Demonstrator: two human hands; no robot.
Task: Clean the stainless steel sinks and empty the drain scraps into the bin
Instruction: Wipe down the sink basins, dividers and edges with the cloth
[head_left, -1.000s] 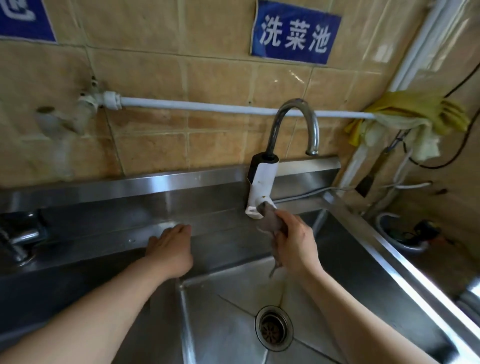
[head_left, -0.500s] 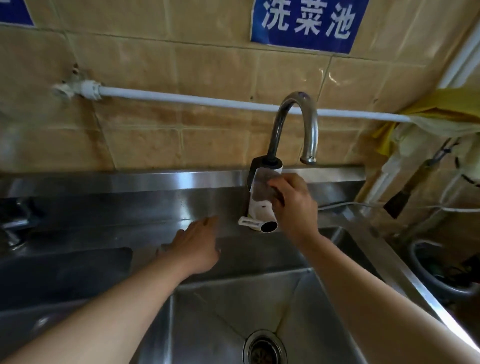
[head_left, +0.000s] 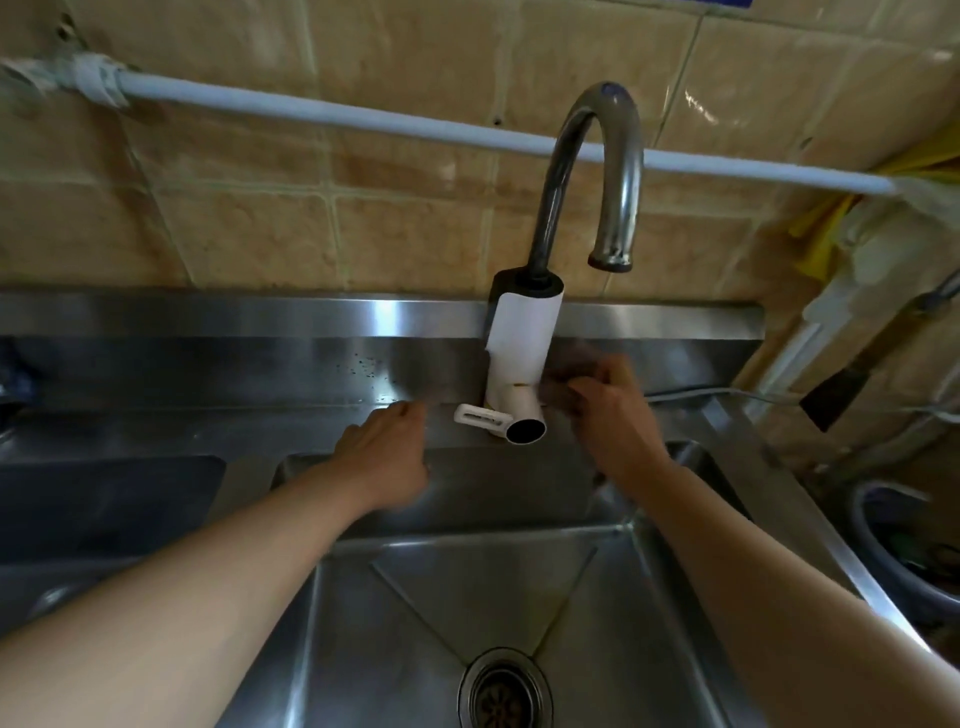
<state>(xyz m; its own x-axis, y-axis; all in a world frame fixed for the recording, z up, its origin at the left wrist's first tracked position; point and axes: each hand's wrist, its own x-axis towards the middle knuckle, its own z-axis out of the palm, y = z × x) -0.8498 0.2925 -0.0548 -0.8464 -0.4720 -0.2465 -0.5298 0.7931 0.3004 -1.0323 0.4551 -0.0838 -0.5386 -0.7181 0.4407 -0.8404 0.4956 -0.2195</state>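
Pinching a dark rag (head_left: 563, 376) just right of the white faucet body (head_left: 522, 353), the right hand (head_left: 613, 415) blurs; the left hand (head_left: 387, 457) rests curled-fingered on the sink ledge (head_left: 208, 431).

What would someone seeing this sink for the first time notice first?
Probably the tall curved chrome faucet rising from a white body at the back ledge, centre frame. Just right of that body, the right hand holds a dark, blurred cloth, while the left hand rests on the ledge to its left. Below, the round drain strainer sits in the steel sink basin.
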